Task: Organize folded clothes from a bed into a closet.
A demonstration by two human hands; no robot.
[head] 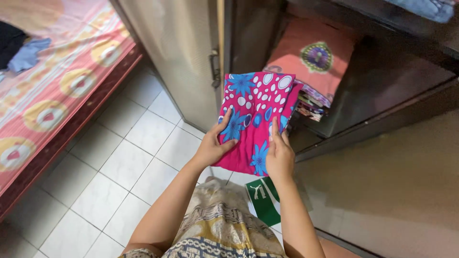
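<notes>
Between my two hands sits a folded pink cloth (256,122) with blue flowers and white dots: left hand (213,145) grips its lower left edge, thumb on top, and right hand (279,155) clamps the lower right edge, fingers lying flat up the fabric. Just beyond the cloth's far edge, past my fingertips, is an open wardrobe shelf (382,110) holding a stack of folded cloths, a salmon one (311,57) on top, touching or nearly touching the pink cloth's right corner. Well off to the left of my left hand is a bed (52,91) with a patterned pink sheet, white floor tiles (119,162) below both hands.
</notes>
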